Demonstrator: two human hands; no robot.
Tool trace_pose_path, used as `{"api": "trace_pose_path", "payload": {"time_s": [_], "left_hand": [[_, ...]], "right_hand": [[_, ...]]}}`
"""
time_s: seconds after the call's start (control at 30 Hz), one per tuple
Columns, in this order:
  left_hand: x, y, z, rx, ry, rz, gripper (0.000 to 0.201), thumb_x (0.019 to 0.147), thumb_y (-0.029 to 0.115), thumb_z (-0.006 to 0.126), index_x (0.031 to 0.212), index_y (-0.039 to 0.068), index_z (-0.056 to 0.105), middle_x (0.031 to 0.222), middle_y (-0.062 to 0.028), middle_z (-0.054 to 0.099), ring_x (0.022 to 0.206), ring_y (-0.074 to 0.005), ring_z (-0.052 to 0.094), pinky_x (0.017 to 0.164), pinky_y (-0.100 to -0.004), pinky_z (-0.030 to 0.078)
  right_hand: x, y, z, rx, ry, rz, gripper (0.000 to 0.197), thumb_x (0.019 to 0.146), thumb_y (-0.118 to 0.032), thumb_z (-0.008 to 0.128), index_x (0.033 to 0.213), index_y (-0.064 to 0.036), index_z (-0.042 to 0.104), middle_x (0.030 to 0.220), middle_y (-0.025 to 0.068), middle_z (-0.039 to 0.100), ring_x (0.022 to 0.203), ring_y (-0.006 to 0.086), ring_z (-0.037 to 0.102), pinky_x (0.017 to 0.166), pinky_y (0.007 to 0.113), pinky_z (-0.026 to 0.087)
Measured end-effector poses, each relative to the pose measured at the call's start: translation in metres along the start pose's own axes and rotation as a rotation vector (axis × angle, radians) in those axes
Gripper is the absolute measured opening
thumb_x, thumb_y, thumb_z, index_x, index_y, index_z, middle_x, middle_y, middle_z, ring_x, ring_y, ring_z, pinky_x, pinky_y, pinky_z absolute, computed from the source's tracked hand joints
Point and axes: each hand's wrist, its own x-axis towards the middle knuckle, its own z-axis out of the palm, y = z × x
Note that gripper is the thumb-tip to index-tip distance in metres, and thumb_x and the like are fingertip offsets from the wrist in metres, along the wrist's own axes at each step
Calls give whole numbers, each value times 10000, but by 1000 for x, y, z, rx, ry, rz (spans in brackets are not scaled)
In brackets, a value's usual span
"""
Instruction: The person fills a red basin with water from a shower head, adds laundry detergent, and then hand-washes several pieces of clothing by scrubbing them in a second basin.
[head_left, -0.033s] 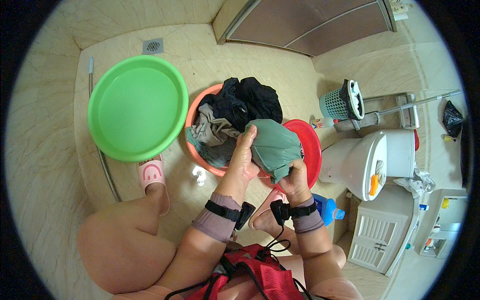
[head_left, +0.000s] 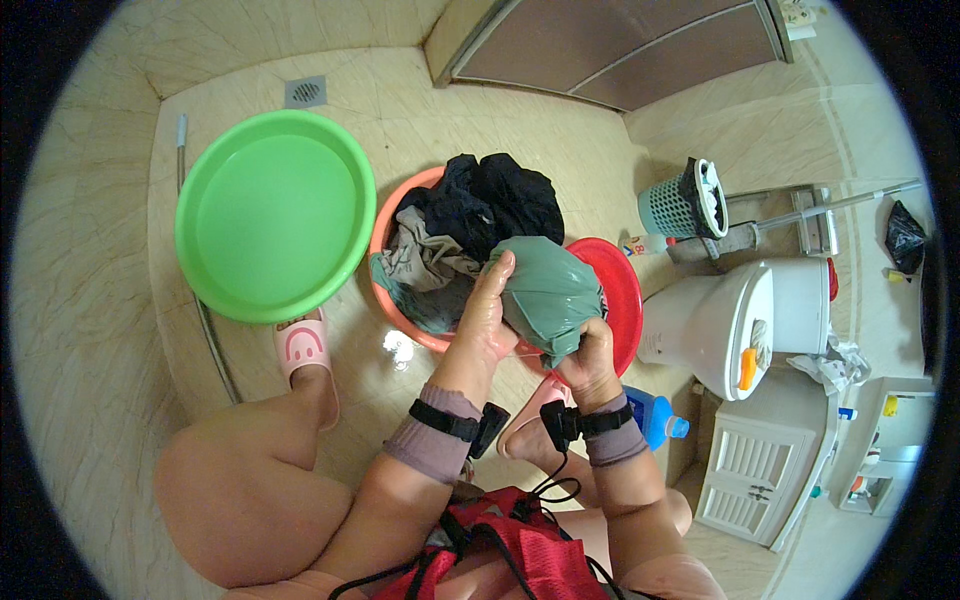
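Green-grey cloth [head_left: 545, 295], wet-looking and bunched into a lump, sits between both hands above the gap between 2 basins. Left hand [head_left: 487, 310] lies flat along its near side, fingers extended, propping rather than clenching. Right hand [head_left: 590, 362] has its grip clenched on the lower tail of the same cloth, apparently so the bundle hangs over the red basin [head_left: 625, 290] and any drips land there.

Orange basin [head_left: 385, 235] just beside it is heaped with dark and grey garments [head_left: 470, 215], piled above the rim. Big green basin [head_left: 272, 215] stands on the floor to the left, touching the orange one, nothing in it. Pink slipper [head_left: 303, 350] planted near its edge; the person squats low, close to the work. Blue bottle [head_left: 655, 415] stands by the right wrist, within reach.
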Motion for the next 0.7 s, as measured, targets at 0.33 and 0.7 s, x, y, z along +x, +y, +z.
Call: {"api": "trace_pose_path", "payload": {"time_s": [0.33, 0.7], "left_hand": [[0, 10, 5, -157, 33, 32, 482, 854, 292, 628, 1234, 33, 484, 1154, -133, 573, 1000, -283, 598, 835, -448, 504], [-13, 15, 32, 66, 16, 224, 418, 795, 131, 704, 1163, 55, 521, 1061, -80, 580, 942, -203, 595, 818, -380, 506]], "right_hand": [[1, -10, 25, -821, -51, -531, 848, 671, 26, 510, 1445, -41, 170, 1456, 218, 204, 1359, 367, 246, 1084, 437, 266], [15, -19, 36, -1574, -197, -601, 1219, 490, -256, 883, 1451, -36, 165, 1335, 234, 411, 1268, 345, 404, 1045, 377, 335]]}}
